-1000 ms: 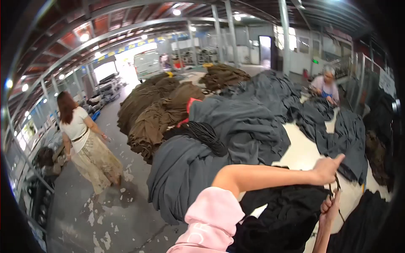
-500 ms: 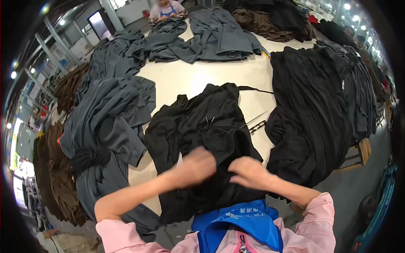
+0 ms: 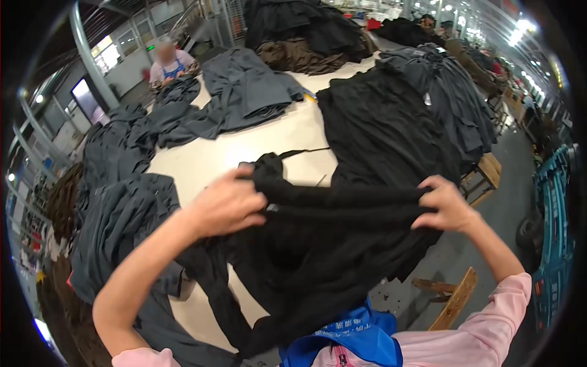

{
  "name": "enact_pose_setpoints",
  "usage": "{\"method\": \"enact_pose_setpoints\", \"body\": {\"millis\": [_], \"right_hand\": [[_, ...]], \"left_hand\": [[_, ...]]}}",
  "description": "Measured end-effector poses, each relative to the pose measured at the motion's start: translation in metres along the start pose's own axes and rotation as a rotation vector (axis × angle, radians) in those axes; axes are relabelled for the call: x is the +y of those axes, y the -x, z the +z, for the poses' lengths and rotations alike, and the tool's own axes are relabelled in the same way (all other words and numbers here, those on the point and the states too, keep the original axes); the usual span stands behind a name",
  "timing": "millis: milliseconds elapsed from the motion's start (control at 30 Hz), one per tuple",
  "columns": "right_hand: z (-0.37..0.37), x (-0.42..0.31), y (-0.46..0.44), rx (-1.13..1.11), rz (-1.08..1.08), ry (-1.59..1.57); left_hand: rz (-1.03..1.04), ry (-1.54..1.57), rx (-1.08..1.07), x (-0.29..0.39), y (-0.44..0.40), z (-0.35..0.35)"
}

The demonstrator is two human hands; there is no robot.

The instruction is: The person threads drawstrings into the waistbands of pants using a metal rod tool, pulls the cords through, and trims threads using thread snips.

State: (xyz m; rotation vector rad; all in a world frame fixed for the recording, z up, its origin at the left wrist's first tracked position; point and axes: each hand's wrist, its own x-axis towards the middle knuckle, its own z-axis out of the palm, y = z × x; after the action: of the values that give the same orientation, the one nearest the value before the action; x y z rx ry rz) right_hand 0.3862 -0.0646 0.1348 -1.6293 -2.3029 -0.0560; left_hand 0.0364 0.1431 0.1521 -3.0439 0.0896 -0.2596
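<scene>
A black garment (image 3: 318, 244) is stretched between my two hands above the near side of the pale table (image 3: 244, 150). My left hand (image 3: 223, 205) grips its left upper edge, the fingers curled over the cloth. At the other end of that edge, my right hand (image 3: 441, 205) pinches the cloth between thumb and fingers. Part of a thin metal tool shows behind the raised edge. Directly beyond lies a pile of black garments (image 3: 385, 125), and a thin black strap (image 3: 302, 150) reaches toward it.
Grey garments (image 3: 125, 220) are heaped at the left, with more (image 3: 244, 88) at the far side. A co-worker (image 3: 171, 64) stands beyond the table's far left. A wooden stool (image 3: 455, 300) is at the lower right, near a teal metal frame (image 3: 553, 214).
Both hands have moved apart and up, taking hold of the black garment and spreading its edge. The view has swung from the left side of the room to the table and further right.
</scene>
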Motion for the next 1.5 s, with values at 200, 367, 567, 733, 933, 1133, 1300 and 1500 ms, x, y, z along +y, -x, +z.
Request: {"method": "enact_pose_setpoints", "body": {"millis": [200,367,567,733,933,1133,1300,1500], "right_hand": [[-0.172,0.108,0.077,0.286,0.383,0.811],[-0.375,0.177,0.137,0.317,0.982,1.49],[-0.398,0.162,0.024,0.439,0.862,2.064],[-0.429,0.443,-0.016,0.631,-0.117,1.297],[-0.111,0.526,-0.223,0.222,0.359,0.574],[0.137,0.534,-0.249,0.342,0.053,0.531],[0.121,0.503,-0.276,0.484,0.062,0.48],[0.156,0.199,-0.233,0.101,-0.215,-0.46]], "left_hand": [[0.428,-0.118,0.666,-0.008,-0.203,-0.08],[0.264,0.215,0.68,0.028,-0.325,-0.114],[0.264,0.509,0.863,-0.029,-0.431,-0.135],[0.007,0.618,0.719,-0.147,-0.428,-0.11],[-0.291,0.38,0.558,-0.288,-0.387,0.062],[-1.062,0.51,0.074,-0.241,-0.154,0.186],[-1.551,0.21,-0.047,-0.187,0.045,0.229],[-1.48,-0.041,-0.151,-0.121,0.065,0.245]]}}
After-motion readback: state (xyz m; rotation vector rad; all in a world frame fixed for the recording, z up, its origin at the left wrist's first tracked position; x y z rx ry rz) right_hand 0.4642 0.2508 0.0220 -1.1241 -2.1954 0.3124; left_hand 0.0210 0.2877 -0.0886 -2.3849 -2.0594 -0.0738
